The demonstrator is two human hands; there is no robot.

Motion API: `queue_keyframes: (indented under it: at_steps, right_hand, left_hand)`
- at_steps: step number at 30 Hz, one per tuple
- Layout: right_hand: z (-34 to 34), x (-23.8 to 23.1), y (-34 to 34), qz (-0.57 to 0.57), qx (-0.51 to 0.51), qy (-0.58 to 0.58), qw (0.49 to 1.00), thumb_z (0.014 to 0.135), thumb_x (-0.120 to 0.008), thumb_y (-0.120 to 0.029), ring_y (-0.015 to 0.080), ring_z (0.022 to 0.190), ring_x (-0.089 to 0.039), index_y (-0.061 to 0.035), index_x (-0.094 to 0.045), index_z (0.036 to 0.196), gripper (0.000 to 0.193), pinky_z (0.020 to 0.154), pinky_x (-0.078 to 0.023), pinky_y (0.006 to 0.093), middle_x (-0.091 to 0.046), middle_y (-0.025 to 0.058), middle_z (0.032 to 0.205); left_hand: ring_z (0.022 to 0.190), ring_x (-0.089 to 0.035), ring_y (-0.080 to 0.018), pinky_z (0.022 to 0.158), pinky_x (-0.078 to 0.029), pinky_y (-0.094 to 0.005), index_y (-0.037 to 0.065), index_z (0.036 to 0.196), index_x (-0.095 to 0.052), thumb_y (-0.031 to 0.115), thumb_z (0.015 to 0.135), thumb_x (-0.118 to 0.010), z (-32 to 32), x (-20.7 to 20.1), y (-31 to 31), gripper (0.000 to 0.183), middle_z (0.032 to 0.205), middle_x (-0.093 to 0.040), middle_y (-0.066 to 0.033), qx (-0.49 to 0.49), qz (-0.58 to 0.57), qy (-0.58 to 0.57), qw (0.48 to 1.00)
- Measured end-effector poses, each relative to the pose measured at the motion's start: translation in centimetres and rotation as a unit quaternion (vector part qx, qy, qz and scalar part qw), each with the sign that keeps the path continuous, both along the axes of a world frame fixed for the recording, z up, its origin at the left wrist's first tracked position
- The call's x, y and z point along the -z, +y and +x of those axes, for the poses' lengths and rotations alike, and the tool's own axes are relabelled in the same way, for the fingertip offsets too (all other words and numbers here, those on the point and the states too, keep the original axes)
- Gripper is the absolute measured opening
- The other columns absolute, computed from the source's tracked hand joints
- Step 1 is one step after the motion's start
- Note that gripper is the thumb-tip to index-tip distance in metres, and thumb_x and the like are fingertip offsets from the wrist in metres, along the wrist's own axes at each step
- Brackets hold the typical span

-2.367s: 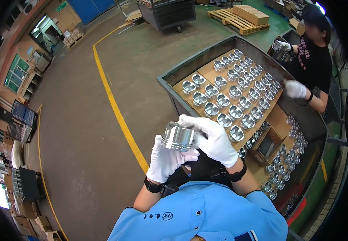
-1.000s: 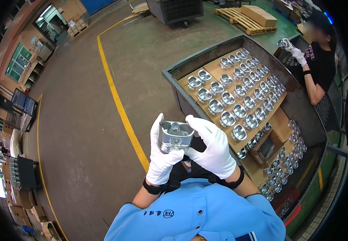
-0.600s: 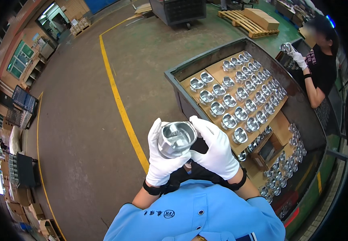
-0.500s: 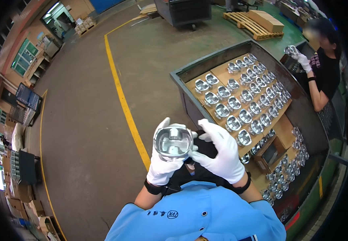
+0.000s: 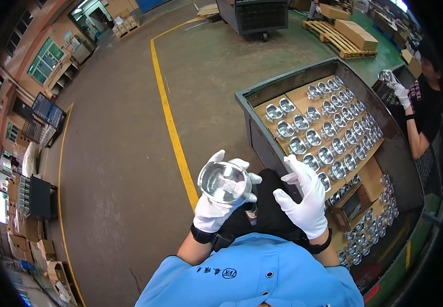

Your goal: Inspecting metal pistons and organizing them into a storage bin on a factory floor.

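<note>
A shiny metal piston (image 5: 224, 183) rests in my left hand (image 5: 212, 214), its hollow side facing up. White-gloved fingers wrap round it from beneath and from the right. My right hand (image 5: 307, 202), also gloved in white, is held apart from the piston, fingers spread and nothing in them. Just beyond it stands a dark metal bin (image 5: 252, 113), where rows of similar pistons (image 5: 326, 154) sit on a cardboard sheet (image 5: 263, 132). More pistons (image 5: 370, 233) lie on a lower layer, beside a small open cardboard box (image 5: 353, 204).
Across the bin, a co-worker's gloved hand (image 5: 399, 93) holds another piston (image 5: 385, 75). A wooden pallet (image 5: 329, 37) with a long carton (image 5: 355, 35) and a dark wheeled cart (image 5: 255, 18) stand farther back. A yellow line (image 5: 169, 120) runs along the floor at left.
My right hand has drawn away from the piston to the right. The piston has tilted and turned in my left hand. The whole view has shifted slightly.
</note>
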State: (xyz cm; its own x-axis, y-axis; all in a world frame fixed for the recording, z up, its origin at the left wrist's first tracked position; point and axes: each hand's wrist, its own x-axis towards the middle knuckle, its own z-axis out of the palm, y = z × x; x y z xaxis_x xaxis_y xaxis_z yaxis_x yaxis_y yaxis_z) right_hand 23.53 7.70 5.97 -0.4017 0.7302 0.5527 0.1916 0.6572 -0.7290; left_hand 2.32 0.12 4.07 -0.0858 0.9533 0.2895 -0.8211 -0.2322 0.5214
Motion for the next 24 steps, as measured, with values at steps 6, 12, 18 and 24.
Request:
queue_keyframes:
  at_steps: [6,12,18,24]
  right_hand:
    - [0.5,0.5,0.0,-0.014,0.026,-0.003,1.0,0.082,-0.08,-0.011,0.0226,0.087,-0.069,0.002,-0.055,0.14,0.065,0.077,-0.057,0.033,-0.065,0.0182,0.121]
    - [0.6,0.3,0.0,-0.014,0.023,-0.008,1.0,0.083,-0.079,-0.011,0.0229,0.086,-0.069,0.0027,-0.056,0.14,0.062,0.077,-0.057,0.0328,-0.065,0.0179,0.119]
    - [0.8,0.2,-0.1,-0.031,0.005,-0.03,0.999,0.087,-0.074,-0.008,0.0225,0.085,-0.07,0.0031,-0.058,0.137,0.055,0.077,-0.057,0.0327,-0.069,0.0183,0.118]
    - [1.0,-0.2,-0.5,0.006,0.003,-0.021,1.0,0.088,-0.07,-0.002,0.0209,0.079,-0.07,0.003,-0.061,0.134,0.047,0.073,-0.056,0.0315,-0.069,0.0174,0.117]
  left_hand:
    - [0.127,-0.054,-0.0489,0.094,-0.058,-0.0589,0.017,0.158,-0.022,0.01,0.067,-0.093,0.2,0.5,0.2,0.116,0.145,-0.043,-0.0228,-0.114,-0.019,0.142,0.983]
    - [0.122,-0.06,-0.0431,0.095,-0.059,-0.0527,0.011,0.156,-0.024,0.012,0.066,-0.094,-0.2,1.2,0.2,0.114,0.139,-0.051,-0.0215,-0.149,-0.024,0.248,0.957]
    - [0.114,-0.066,-0.0399,0.092,-0.061,-0.0496,0.003,0.154,-0.027,0.016,0.07,-0.092,0.9,-0.6,0.1,0.107,0.134,-0.056,-0.0222,-0.101,-0.107,0.178,0.973]
    - [0.102,-0.071,-0.0365,0.084,-0.063,-0.0448,0.003,0.15,-0.034,0.019,0.075,-0.089,1.3,-0.9,-0.2,0.094,0.125,-0.063,-0.0213,-0.088,-0.129,0.181,0.971]
